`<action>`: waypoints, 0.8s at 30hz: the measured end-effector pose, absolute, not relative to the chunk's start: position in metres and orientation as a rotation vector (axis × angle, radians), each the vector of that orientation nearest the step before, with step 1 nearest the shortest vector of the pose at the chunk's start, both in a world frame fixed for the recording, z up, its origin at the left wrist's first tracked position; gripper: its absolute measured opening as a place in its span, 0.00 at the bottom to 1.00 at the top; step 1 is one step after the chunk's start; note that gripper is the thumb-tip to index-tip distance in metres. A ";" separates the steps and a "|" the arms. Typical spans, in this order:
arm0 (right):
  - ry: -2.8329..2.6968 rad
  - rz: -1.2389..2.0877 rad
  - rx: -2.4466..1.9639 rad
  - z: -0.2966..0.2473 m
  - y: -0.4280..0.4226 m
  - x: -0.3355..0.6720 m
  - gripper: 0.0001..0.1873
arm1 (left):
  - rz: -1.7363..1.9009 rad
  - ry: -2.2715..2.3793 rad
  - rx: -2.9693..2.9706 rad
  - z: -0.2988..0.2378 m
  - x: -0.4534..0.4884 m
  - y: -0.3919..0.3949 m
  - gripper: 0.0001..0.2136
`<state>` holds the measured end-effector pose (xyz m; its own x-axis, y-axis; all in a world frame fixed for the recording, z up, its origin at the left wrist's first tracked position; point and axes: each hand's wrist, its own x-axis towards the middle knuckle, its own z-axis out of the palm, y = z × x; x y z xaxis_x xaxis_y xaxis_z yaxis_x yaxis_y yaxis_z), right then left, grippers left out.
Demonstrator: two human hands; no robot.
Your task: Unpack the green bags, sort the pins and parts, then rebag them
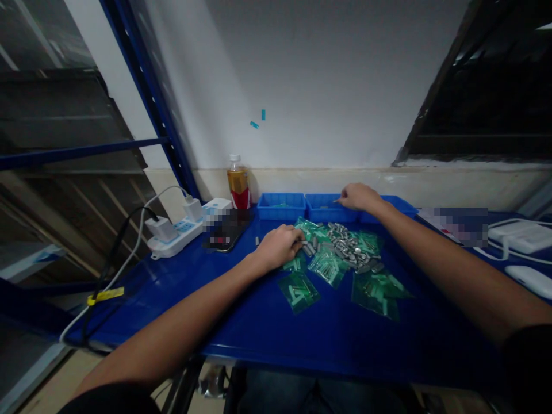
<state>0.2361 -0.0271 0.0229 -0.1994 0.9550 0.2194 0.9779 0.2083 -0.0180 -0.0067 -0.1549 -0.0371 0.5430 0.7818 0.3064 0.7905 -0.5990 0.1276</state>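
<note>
My left hand (282, 246) rests with curled fingers at the left side of a pile of small grey metal cylinders (345, 241). Its fingertips are pinched together by a few of the pieces; what they hold is too small to make out. Over the middle blue bin (332, 215), my right hand (359, 197) has thumb and finger closed at its tip, on something I cannot make out. Around the pile lie several green-tinted clear bags with small parts, among them a front left bag (299, 291) and a front right bag (377, 293).
A left blue bin (281, 214) and a right blue bin (394, 203) flank the middle one. Further left are a drink bottle (238, 183), a phone (227, 233) and a power strip (190, 233) with cables. White chargers (521, 237) sit at the right on the blue table (259, 325).
</note>
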 end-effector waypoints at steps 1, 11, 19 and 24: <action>-2.305 -0.167 -1.899 0.022 -0.021 0.235 0.12 | -0.532 -1.397 -2.737 -0.037 -0.007 -0.155 0.06; -2.310 -0.097 -2.069 0.016 -0.004 0.223 0.15 | -0.790 -1.340 -2.700 -0.034 -0.009 -0.155 0.08; -2.324 -0.171 -1.615 0.015 -0.079 0.207 0.16 | -1.066 -1.336 -2.748 -0.028 -0.007 -0.159 0.04; -2.444 -0.230 -0.988 -0.011 -0.155 0.201 0.15 | -1.332 -1.374 -2.890 -0.022 0.002 -0.168 0.04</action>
